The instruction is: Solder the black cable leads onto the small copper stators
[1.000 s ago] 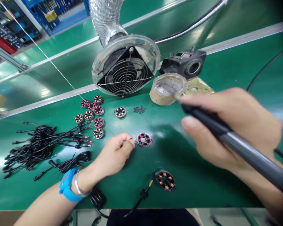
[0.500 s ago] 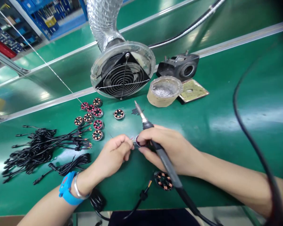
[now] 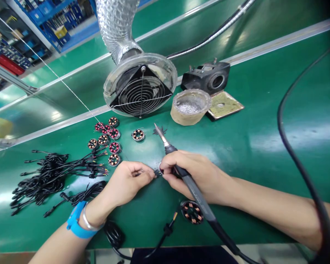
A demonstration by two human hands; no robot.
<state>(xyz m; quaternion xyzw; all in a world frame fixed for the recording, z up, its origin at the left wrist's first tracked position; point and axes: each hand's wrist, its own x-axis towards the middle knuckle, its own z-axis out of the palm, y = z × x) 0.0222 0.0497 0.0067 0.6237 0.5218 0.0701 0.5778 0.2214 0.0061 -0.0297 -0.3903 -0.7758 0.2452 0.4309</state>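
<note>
My right hand (image 3: pixel 194 176) is wrapped round a soldering iron (image 3: pixel 194 189), its metal tip pointing up and away to the left. Between that hand's thumb and fingertips is also a small round motor stator (image 3: pixel 160 168), mostly hidden by the fingers. My left hand (image 3: pixel 134 179) is closed in a pinch on thin dark wires (image 3: pixel 156 172) at the stator's left side. A larger stator with copper windings (image 3: pixel 191 212) lies below my right hand. Close to it, a black cable (image 3: pixel 168 229) ends in stripped coloured wires.
Several stators (image 3: pixel 114 147) stand at the left, with one stator (image 3: pixel 138 135) apart. Black cables (image 3: pixel 55 172) lie bundled farther left. Behind are a fume extractor fan (image 3: pixel 141 99), a solder-filled bowl (image 3: pixel 188 115), a sponge tray (image 3: pixel 225 105) and a black iron holder (image 3: pixel 206 77).
My left fingers have shifted slightly on the wires beside the stator, and dark ends now show between the hands. The iron's tip has moved slightly left and down in view.
</note>
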